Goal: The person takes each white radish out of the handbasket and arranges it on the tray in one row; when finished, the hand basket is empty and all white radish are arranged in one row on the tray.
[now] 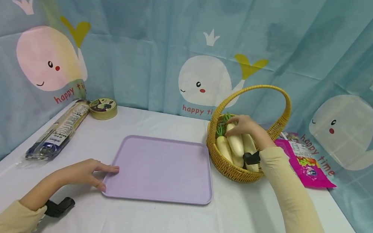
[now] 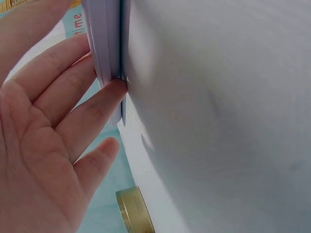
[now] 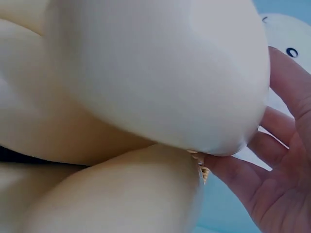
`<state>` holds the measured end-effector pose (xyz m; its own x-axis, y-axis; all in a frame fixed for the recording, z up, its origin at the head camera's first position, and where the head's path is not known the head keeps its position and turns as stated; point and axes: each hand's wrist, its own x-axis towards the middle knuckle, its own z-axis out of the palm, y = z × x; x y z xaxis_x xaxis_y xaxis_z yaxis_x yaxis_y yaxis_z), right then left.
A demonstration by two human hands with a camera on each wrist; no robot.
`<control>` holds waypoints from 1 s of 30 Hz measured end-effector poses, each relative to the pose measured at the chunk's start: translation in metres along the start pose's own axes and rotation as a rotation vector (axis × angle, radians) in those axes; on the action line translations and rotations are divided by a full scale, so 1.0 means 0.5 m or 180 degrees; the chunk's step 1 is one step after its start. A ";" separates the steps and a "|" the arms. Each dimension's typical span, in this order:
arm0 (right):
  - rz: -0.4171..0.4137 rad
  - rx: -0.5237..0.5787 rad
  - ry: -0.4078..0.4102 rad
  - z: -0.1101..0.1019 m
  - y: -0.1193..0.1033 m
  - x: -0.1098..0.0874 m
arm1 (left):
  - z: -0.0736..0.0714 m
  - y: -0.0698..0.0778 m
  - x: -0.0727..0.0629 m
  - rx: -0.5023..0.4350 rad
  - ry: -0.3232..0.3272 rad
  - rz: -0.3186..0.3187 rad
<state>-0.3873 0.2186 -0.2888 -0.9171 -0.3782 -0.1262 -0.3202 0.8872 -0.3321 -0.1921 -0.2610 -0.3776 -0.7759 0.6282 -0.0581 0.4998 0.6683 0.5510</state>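
Note:
Inside a woven basket lie several white radishes with green tops. My right hand reaches in from above and grips the topmost white radish. The right wrist view shows its thumb on one side of that radish and the fingers on the other. At the left edge of a lilac tray, my left hand touches the rim with fairly straight fingers. In the left wrist view its fingertips meet the tray's side, and the palm faces the camera.
A long plastic-wrapped pack lies on the left of the white table, beside a round gold tin. Pink snack bags lie right of the basket, whose tall handle arches over it. A whale-print curtain hangs behind.

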 end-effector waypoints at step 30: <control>-0.0035 0.1526 0.0529 -0.026 0.010 -0.116 | -0.004 -0.005 -0.003 -0.0178 -0.0042 -0.0084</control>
<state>-0.3391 0.2484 -0.2708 -0.9521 -0.3052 0.0173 -0.2208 0.6476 -0.7293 -0.1930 -0.2643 -0.3775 -0.7832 0.6161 -0.0840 0.4567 0.6615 0.5948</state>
